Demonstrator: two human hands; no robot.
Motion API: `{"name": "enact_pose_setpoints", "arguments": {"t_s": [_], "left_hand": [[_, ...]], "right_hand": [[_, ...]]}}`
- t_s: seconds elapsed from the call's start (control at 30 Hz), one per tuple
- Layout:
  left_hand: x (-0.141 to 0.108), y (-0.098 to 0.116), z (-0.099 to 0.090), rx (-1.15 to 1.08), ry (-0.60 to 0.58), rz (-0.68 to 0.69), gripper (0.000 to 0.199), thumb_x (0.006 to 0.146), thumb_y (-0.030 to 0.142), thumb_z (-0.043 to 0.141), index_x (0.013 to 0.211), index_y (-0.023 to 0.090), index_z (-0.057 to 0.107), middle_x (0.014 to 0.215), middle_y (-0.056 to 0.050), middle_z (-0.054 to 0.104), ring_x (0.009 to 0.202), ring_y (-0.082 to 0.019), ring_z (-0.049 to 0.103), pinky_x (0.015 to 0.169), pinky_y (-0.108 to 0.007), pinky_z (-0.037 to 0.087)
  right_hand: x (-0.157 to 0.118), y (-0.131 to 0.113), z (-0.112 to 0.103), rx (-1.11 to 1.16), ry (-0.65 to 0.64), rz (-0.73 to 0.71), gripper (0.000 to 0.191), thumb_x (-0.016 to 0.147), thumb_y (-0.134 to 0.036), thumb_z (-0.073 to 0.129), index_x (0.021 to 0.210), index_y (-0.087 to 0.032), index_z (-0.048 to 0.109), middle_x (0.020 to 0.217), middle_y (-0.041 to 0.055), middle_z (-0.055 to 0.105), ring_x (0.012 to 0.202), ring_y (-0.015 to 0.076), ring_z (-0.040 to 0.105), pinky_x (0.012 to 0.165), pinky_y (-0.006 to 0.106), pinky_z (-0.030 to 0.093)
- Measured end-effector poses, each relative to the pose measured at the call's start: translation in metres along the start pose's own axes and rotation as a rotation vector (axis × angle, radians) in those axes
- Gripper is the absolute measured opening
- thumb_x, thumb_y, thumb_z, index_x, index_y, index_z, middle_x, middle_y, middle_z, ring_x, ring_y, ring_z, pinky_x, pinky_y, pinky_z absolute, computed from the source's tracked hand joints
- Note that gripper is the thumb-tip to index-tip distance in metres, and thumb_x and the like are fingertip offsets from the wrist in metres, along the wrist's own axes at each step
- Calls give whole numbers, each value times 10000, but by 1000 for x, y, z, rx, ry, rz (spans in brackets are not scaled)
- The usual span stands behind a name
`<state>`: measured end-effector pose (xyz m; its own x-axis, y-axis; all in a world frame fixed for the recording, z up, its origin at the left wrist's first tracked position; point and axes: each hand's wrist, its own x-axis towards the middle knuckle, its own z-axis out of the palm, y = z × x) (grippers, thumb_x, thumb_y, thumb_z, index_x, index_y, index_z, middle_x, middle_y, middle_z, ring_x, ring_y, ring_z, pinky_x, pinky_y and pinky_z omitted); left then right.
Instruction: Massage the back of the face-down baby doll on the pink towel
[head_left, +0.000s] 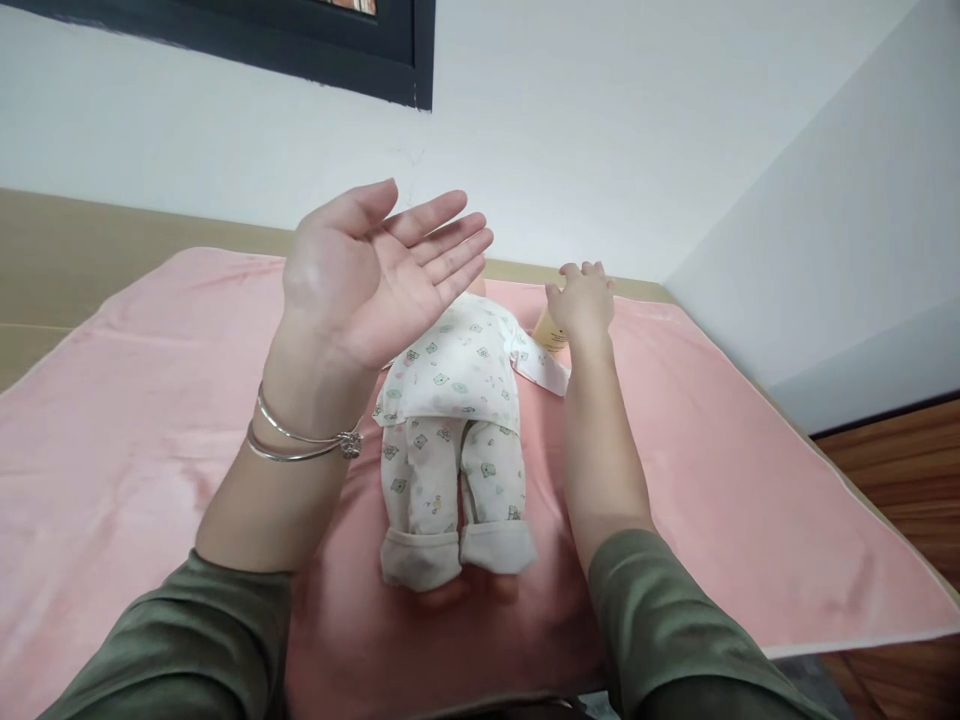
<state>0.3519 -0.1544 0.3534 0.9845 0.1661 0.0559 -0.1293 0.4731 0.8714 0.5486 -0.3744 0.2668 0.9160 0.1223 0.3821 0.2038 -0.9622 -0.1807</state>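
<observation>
Little Doll on a Pink Blanket

Nearest, green sleeves on the left and right. Between those, a bit farther off, the doll, with feet toward the near side. Dressed in a white top and white pants with tiny pictures and rolled cuffs. Near the left hand, a silver bangle. That hand wide open, with nothing in it, up above the doll, toward the left. Far right of the doll, the right hand, partly curled, by a yellow bottle. Holding it or only touching it: cannot tell. Farthest, a white wall, with a dark frame on the left.
</observation>
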Motion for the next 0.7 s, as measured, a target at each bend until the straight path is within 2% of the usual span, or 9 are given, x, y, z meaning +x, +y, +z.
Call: {"name": "enact_pose_setpoints", "arguments": {"t_s": [0.17,0.3,0.43,0.5,0.57,0.6,0.63,0.7], "left_hand": [[-3,1,1,-44,-60,-25,401,1018,405,432,1290,197,640,1296,-87,688,1429,-370,545,1069,-513,583],[0,-3,2,-54,-53,-34,419,1012,393,404,1311,204,628,1293,-86,694,1453,-366,523,1112,-525,547],[5,-11,1,-68,-50,-55,476,976,362,422,1399,223,589,1366,-100,665,1519,-367,440,1152,-532,497],[6,-17,3,-59,-58,-91,533,953,389,455,1457,244,549,1425,-107,630,1548,-372,392,1174,-534,467],[5,-24,10,-63,-64,-123,573,959,442,440,1496,258,516,1451,-111,605,1560,-371,371,1183,-533,452],[3,-26,15,-69,-64,-124,578,976,477,403,1503,265,509,1449,-106,603,1560,-372,371,1179,-533,455],[0,-29,20,-76,-63,-115,581,1001,508,339,1502,269,511,1438,-100,607,1557,-375,375,1168,-537,465],[-6,-31,29,-89,-57,-69,624,1043,538,181,1487,266,526,1415,-85,622,1551,-377,387,1145,-542,490]], "right_hand": [[1,3,2,20,26,-19,418,997,-297,444,1342,-124,602,1515,247,522,1535,392,322,1200,623,304],[4,6,0,66,-8,-31,440,992,-295,460,1365,-110,603,1541,252,504,1519,393,360,1209,601,313],[0,-3,-14,135,-36,73,487,995,-395,518,1402,-138,590,1694,242,303,1606,470,156,1213,743,220],[-9,-19,-27,202,20,57,498,1037,-442,446,1439,-176,571,1715,203,286,1622,444,138,1221,753,221],[-26,-42,-42,321,62,-75,539,1096,-448,267,1513,-211,512,1699,144,352,1626,333,222,1271,635,280],[-37,-56,-49,403,30,-162,567,1107,-450,204,1541,-218,486,1697,115,370,1620,282,261,1292,568,296],[-49,-69,-54,488,-19,-244,586,1112,-459,185,1571,-207,449,1713,94,345,1622,245,258,1311,507,291],[-77,-95,-63,591,-70,-385,644,1113,-496,206,1647,-150,300,1765,79,199,1646,220,139,1342,429,225]]}}
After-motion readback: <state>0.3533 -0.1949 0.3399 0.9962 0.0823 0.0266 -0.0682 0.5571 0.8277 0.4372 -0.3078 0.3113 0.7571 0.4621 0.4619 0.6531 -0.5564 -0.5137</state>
